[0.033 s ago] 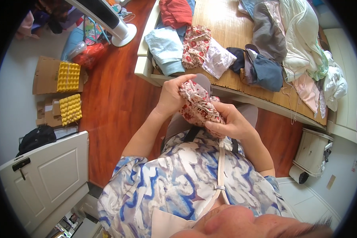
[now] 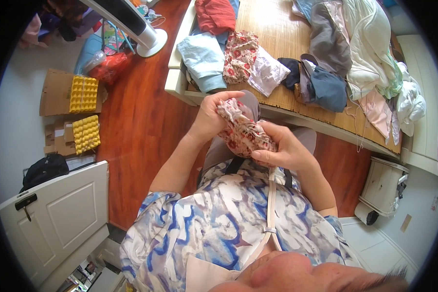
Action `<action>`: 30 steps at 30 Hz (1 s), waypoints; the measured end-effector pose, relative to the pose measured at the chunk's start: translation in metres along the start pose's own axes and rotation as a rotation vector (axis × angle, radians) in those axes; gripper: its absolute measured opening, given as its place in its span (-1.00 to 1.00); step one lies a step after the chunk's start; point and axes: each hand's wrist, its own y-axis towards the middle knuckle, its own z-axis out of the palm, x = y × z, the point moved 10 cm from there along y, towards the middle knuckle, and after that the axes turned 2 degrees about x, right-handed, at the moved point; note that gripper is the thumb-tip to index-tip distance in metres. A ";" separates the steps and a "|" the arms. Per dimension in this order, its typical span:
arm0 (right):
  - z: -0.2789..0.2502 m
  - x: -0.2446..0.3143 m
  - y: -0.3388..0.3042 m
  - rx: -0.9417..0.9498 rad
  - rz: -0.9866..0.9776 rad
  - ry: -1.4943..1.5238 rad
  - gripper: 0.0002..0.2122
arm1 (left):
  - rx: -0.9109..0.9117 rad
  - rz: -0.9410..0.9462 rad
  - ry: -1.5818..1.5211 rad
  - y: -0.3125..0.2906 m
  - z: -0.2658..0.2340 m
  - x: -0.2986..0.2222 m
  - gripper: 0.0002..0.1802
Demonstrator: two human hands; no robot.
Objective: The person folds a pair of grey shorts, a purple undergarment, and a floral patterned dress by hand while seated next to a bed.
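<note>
A floral garment, off-white with red flowers and a gathered edge, is bunched between my hands above my lap. My left hand grips its left end, thumb and fingers closed on the cloth. At the other end my right hand pinches the gathered edge, thumb towards me. Folds hide some of my fingertips. Beyond, on the bed mat, lies a folded cloth in a similar red-flower print. It sits between a light blue folded garment and a white one.
The bed also bears a red folded garment, a dark blue bundle and a heap of pale bedding. A white fan stand, cardboard with yellow egg trays, a door and a lidded bin surround me.
The gathered edge has shifted slightly left and lies a little straighter between my hands. Both hands keep their hold, and the clothes on the bed have not moved.
</note>
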 end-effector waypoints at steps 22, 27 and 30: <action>-0.006 -0.002 -0.005 -0.101 0.047 0.024 -0.57 | 0.043 0.048 0.155 0.006 0.011 0.001 -0.75; -0.056 -0.033 -0.018 -0.323 0.275 -0.365 -0.59 | 0.288 -0.341 -0.637 -0.017 0.053 0.020 -0.45; -0.072 -0.025 -0.020 -0.445 0.159 -0.511 -0.66 | 0.335 -0.235 -0.599 -0.020 0.057 -0.009 -0.30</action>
